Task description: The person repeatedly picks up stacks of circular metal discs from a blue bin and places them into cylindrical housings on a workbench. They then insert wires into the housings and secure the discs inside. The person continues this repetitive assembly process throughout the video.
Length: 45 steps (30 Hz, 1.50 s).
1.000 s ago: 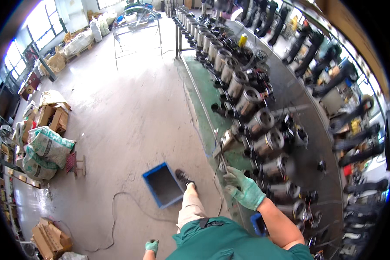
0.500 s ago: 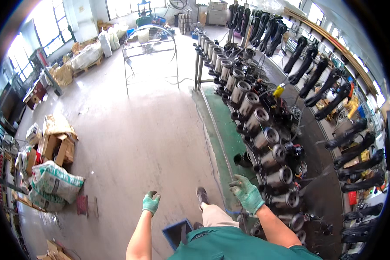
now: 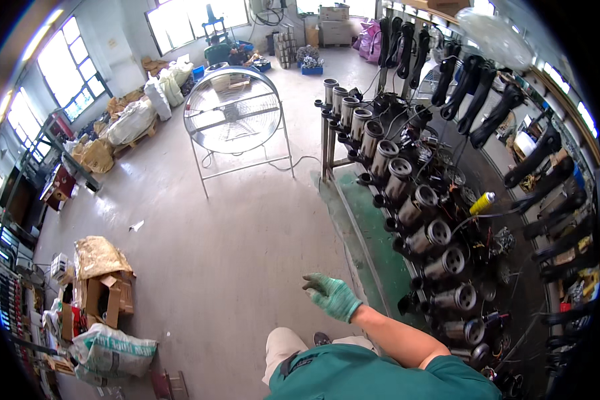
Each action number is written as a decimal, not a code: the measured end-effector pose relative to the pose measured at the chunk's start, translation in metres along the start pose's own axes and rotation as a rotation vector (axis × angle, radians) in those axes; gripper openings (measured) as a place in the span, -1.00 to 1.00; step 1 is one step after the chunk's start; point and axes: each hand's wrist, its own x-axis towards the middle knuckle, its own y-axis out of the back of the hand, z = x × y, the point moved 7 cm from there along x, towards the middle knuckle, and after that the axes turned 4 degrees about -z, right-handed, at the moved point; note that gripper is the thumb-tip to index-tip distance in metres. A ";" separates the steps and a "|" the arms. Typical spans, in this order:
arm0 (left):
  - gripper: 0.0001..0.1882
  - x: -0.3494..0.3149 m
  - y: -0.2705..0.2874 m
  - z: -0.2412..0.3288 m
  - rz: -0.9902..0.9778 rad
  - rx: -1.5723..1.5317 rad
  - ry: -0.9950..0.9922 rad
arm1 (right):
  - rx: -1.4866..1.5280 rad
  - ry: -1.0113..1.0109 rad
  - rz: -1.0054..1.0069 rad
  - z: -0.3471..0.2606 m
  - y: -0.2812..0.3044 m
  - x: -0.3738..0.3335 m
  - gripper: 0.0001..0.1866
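Observation:
My right hand (image 3: pixel 333 298), in a green knit glove with dark grey fingertips, hangs over the bare floor in front of me. Its fingers reach leftward, loosely bent and apart, with nothing between them. My left hand does not show. To the right of that hand, and apart from it, stands a long bench carrying a row of metal cylinders (image 3: pixel 439 231) with black fittings; they look like pump or motor housings. Tangled cables lie behind them. A yellow spray can (image 3: pixel 482 203) is among the cables.
A large round floor fan (image 3: pixel 233 110) on a tubular stand is ahead. Bundles of black cable (image 3: pixel 497 115) hang at the right. Cardboard boxes (image 3: pixel 107 297) and a white-green sack (image 3: pixel 113 353) lie at the left. Filled sacks (image 3: pixel 130 123) line the far left wall.
I have moved forward, so the fan and bench end appear nearer. My left hand has left the view. My right hand has swung leftward, away from the bench. The blue bin is out of view.

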 end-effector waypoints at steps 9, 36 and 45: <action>-0.37 0.165 0.107 0.365 0.054 0.070 -0.264 | 0.272 -0.213 0.328 0.050 0.085 0.241 -0.62; 0.07 -0.341 -0.076 1.640 0.095 1.307 -2.189 | 0.544 -0.177 0.800 0.091 0.432 0.630 -0.66; -0.05 -0.355 -0.170 1.706 -0.259 1.825 -2.245 | 0.479 -0.267 1.117 0.099 0.472 0.676 -0.65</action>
